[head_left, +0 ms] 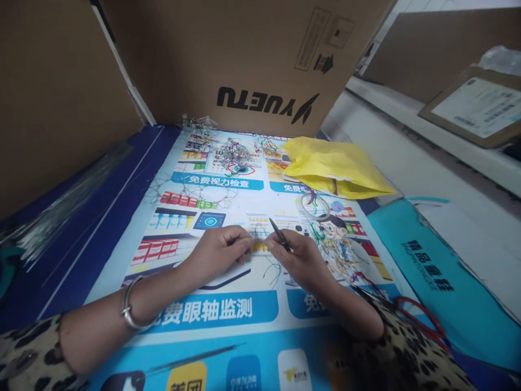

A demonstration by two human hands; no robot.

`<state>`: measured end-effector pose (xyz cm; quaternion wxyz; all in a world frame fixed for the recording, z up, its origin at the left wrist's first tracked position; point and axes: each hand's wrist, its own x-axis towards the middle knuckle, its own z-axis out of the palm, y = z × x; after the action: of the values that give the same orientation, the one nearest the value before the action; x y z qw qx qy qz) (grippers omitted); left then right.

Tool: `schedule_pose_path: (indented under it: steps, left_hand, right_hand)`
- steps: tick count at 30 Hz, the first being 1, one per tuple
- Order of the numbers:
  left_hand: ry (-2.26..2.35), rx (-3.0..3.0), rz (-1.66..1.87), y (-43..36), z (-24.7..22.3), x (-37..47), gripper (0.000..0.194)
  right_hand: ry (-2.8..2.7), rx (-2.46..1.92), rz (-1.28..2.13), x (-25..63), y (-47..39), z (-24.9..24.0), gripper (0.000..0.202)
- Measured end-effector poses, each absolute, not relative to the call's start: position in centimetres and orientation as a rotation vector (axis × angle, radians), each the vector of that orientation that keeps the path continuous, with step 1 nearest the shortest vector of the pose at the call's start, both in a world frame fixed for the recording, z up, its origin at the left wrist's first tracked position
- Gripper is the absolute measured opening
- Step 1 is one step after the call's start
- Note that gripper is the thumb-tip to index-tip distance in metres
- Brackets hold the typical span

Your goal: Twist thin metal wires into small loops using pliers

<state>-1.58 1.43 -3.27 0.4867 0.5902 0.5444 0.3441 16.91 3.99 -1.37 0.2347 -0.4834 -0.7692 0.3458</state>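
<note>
Over the printed sheet, my left hand point(222, 252) is closed in a pinch on a thin wire point(259, 232). Facing it, my right hand point(301, 260) has its thumb and fingers together at the other side of that wire. A slim black pointed tool point(280, 234), like a pen or tweezers, sticks up from the right hand's grip. Loose ends of the wire curl below the fingertips. To the right of my right hand lies a tangle of thin wire point(337, 250), and a clear ring-shaped roll point(314, 206) sits just beyond it.
Cardboard boxes point(195, 60) wall off the back and left. Wire tangles point(234, 151) lie at the rear, with a yellow bag point(334, 163) beside them. A bundle of straight wires point(77, 195) is at left. Red-handled scissors point(423, 315) and a teal box point(448, 271) are at right.
</note>
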Motion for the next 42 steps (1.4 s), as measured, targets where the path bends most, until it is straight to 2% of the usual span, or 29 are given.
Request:
schedule_pose_path:
  steps: [12, 24, 30, 36, 42]
  left_hand:
    - [1.369, 1.81, 0.864, 0.8, -2.9, -1.3, 0.019]
    - [1.36, 1.686, 0.793, 0.5, -3.2, -1.0, 0.026]
    - [1.502, 1.871, 0.687, 1.6, -2.8, -2.2, 0.024]
    - [1.702, 2.072, 0.405, 2.5, -3.2, -3.3, 0.024]
    - [1.801, 2.173, 0.192, 2.4, -3.1, -3.0, 0.028]
  right_hand:
    - [-2.065, -1.304, 1.15, 16.5, 3.5, -1.2, 0.017]
    - [-2.078, -1.295, 1.186, 16.6, 3.7, -1.6, 0.017]
    - [-2.079, -1.312, 0.919, 18.7, 5.6, -0.4, 0.017]
    - [-2.278, -1.587, 0.549, 20.3, 7.9, -0.8, 0.019]
    - [-2.544, -1.489, 0.502, 20.9, 7.9, -1.5, 0.016]
